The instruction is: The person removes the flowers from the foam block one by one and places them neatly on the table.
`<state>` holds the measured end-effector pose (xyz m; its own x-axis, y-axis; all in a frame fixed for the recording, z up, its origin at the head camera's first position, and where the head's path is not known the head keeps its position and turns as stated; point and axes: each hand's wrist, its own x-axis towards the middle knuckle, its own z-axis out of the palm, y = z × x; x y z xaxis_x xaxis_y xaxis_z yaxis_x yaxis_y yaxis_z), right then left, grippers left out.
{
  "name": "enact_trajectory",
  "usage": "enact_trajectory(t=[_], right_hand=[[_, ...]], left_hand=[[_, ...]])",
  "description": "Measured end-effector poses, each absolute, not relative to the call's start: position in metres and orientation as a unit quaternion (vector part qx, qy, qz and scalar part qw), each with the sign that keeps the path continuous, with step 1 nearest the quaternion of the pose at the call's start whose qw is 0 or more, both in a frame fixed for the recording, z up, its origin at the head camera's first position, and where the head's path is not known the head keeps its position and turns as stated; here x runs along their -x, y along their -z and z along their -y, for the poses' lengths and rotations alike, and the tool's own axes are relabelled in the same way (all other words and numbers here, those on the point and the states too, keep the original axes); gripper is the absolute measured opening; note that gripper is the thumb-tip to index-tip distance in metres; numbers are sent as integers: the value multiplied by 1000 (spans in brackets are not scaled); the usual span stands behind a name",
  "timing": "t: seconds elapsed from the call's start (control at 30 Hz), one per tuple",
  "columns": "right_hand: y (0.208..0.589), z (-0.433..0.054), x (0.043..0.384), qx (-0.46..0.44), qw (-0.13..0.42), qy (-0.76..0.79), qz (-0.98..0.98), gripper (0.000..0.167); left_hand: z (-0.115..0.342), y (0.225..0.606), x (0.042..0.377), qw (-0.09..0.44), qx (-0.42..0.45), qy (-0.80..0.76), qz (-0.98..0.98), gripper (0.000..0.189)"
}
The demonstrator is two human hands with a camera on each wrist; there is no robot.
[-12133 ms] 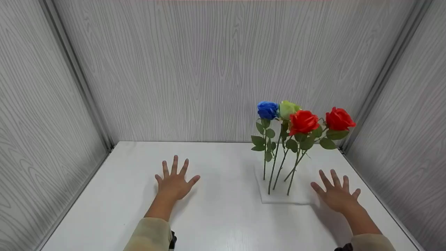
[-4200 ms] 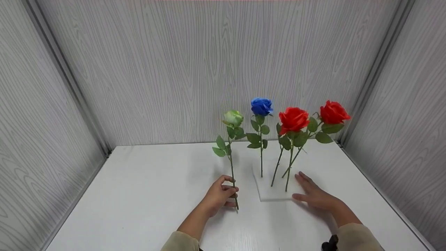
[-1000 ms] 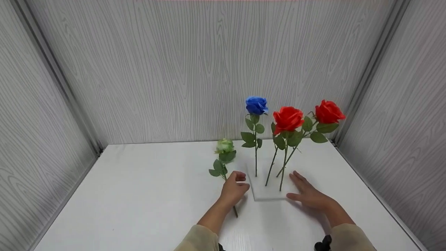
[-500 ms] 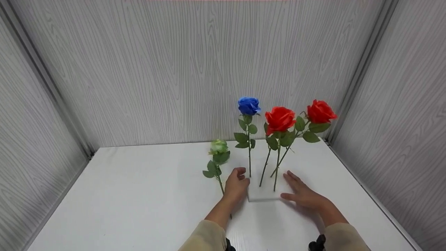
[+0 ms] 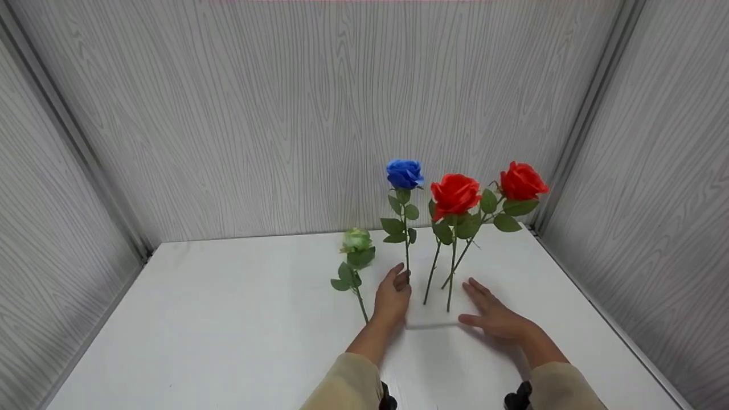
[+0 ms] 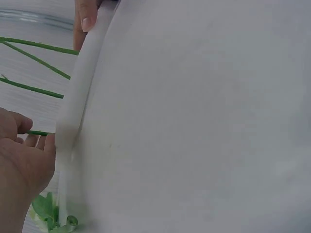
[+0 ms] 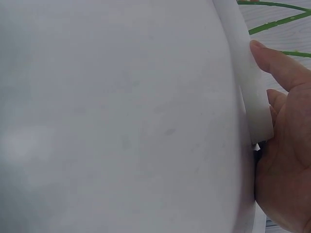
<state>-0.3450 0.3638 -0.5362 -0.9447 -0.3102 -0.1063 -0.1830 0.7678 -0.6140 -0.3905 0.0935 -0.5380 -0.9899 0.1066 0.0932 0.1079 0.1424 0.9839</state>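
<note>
A blue rose [image 5: 404, 174] stands upright in the left part of a white block [image 5: 430, 326]. My left hand [image 5: 393, 299] has its thumb and fingers round the bottom of that rose's stem [image 6: 39, 132], just over the block. At the block's right front corner rests my right hand [image 5: 498, 322], fingers spread; its thumb lies against the block's edge in the right wrist view. Two red roses [image 5: 457, 196] also stand in the block, the right one leaning. Another stem [image 5: 431, 279] rises beside them, its top hidden behind the front red rose.
A pale green rose [image 5: 357, 242] lies on the white table [image 5: 228, 319] left of the block, its stem end hidden behind my left forearm. Grey wood-grain panels [image 5: 285, 114] enclose the back and both sides.
Earlier my left hand held the green rose upright; it now lies on the table. Since then that hand has moved right to the blue rose's stem. My right hand has stayed at the block.
</note>
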Motion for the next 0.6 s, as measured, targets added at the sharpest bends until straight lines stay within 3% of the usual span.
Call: enact_trajectory(t=[0.6], right_hand=[[538,-366,345,140,93,312,-935,95]], left_hand=[[-87,543,397,29,41,649,759,31]])
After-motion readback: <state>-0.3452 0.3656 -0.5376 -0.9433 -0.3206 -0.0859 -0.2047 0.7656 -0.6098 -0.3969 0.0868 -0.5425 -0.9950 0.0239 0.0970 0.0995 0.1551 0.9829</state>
